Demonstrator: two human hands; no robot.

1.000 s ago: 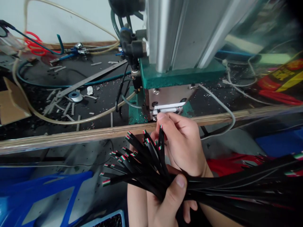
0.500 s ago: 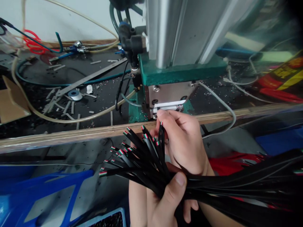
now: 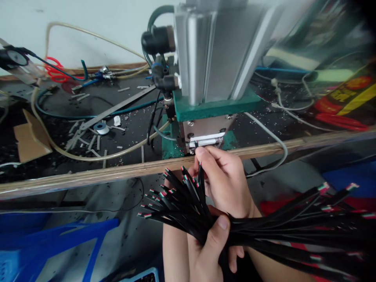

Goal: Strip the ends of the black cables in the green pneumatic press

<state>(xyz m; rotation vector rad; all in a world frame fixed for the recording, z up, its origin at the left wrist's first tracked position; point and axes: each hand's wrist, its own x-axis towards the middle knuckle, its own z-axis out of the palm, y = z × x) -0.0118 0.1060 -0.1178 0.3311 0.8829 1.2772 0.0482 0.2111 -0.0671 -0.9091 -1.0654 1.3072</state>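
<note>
The left hand [image 3: 205, 250] still clenches the cable bundle [image 3: 188, 203]; the right hand [image 3: 226, 180] still pinches one cable, perhaps slightly nearer the machine slot [image 3: 205, 140] above.

Bundle of black flat cables [image 3: 182, 203]: sheathed, each cut end exposing red, white and green conductors. The ends fan out to the left and upward; the lengths trail off to the right. One cable [image 3: 200, 172] stands nearly upright, its tip just below the machine's slot [image 3: 205, 140].

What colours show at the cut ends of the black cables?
Red, white and green inner wires at the cable ends, fanned from the bundle in the left hand; head view.
</note>
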